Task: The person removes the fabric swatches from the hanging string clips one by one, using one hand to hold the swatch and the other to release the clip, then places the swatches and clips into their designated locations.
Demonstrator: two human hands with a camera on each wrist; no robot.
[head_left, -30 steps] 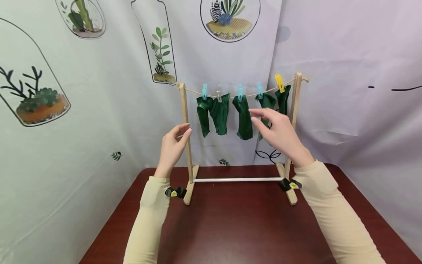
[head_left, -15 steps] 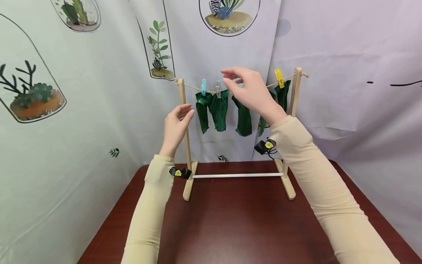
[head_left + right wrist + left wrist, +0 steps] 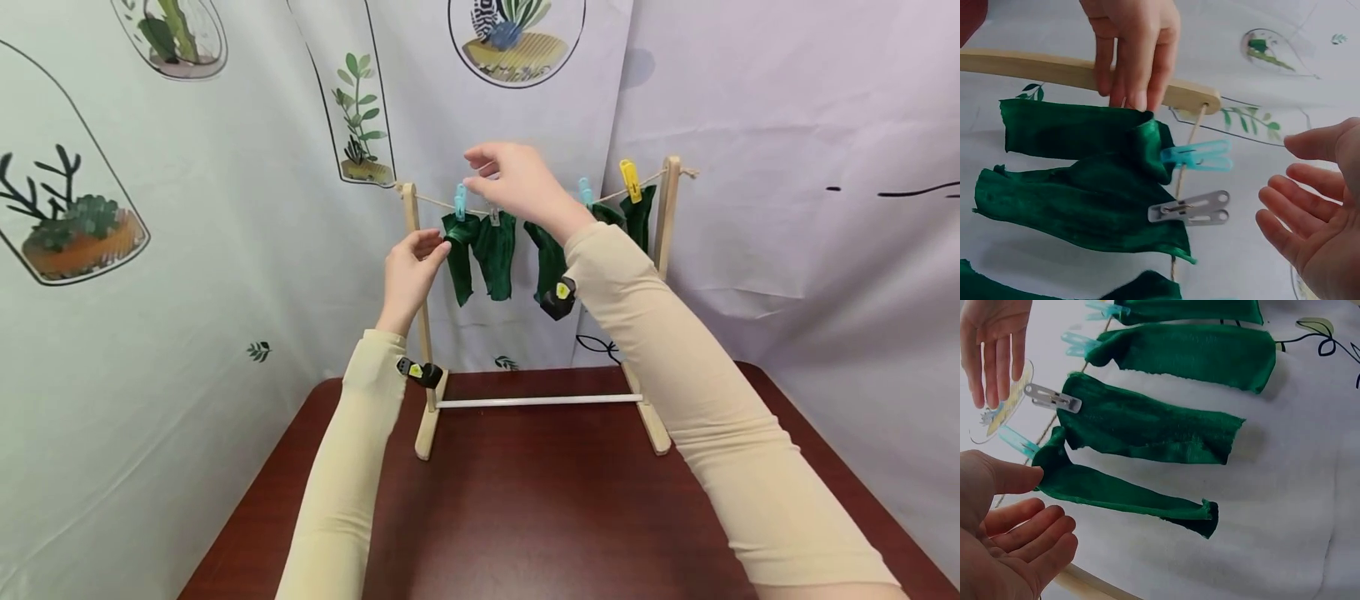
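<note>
A row of dark green cloth pieces, tube-like in shape, hangs from a string by clothespins. My left hand (image 3: 412, 275) is at the outer edge of the leftmost green cloth (image 3: 1116, 490); the thumb meets its upper corner and the other fingers lie apart from it, loosely bent. Above the string, my right hand (image 3: 517, 183) hovers with fingers spread, close to the blue clothespin (image 3: 1197, 155) on that cloth, not touching it. A clear grey clothespin (image 3: 1191, 209) holds the second green cloth (image 3: 1079, 209). In the head view my right hand partly covers this clothespin.
The string runs between two wooden posts (image 3: 667, 217) joined low down by a white rod (image 3: 540, 401). The rack stands on a dark red table (image 3: 525, 500). At the right, a yellow clothespin (image 3: 630, 181) holds another cloth. Behind hangs a plant-printed white sheet (image 3: 247, 208).
My right hand has risen and moved left, from in front of the right-hand cloths to above the leftmost clothespins. My left hand has risen and moved slightly right to the leftmost cloth.
</note>
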